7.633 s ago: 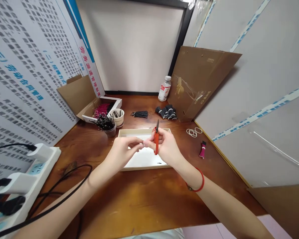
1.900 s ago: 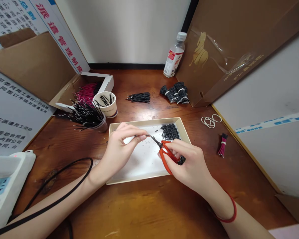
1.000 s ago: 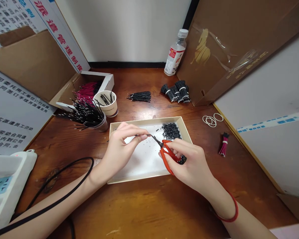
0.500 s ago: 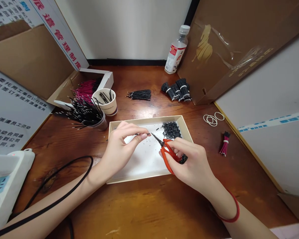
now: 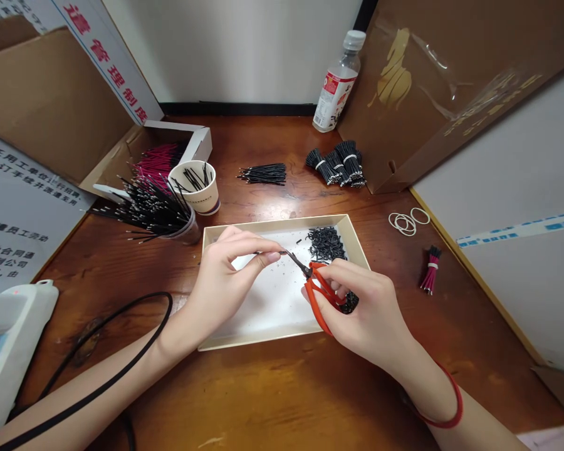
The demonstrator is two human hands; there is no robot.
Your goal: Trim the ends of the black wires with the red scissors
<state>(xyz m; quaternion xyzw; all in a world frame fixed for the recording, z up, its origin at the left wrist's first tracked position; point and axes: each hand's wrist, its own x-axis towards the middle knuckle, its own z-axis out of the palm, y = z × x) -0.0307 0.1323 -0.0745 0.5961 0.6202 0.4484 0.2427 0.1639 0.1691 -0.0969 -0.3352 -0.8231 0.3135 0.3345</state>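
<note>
Since the earlier frame, the orange-handled metal scissors point(image 5: 309, 273) have come up to the thin black wire point(image 5: 282, 252). Our left hand point(image 5: 228, 269) pinches that wire above the shallow cream cardboard tray point(image 5: 355, 242); our right hand point(image 5: 364, 300) grips the scissors — we should steady both, blades square.

Between the shallow cream cardboard tray point(image 5: 272, 300) and the flat pile of loose black wires point(image 5: 264, 174) behind it, we have a bare band of brown wooden table point(image 5: 272, 401). Directly in front of the tray, we find open wood; right of it, a lane runs to the small magenta-and-black wire bundle point(image 5: 431, 270). Over the tray, our left hand point(image 5: 223, 269), right hand point(image 5: 364, 300) and orange-handled metal scissors point(image 5: 316, 307) block us. The wire-filled clear plastic cup point(image 5: 188, 230) obstructs its back left, a looped black cable point(image 5: 170, 304) its left.
</note>
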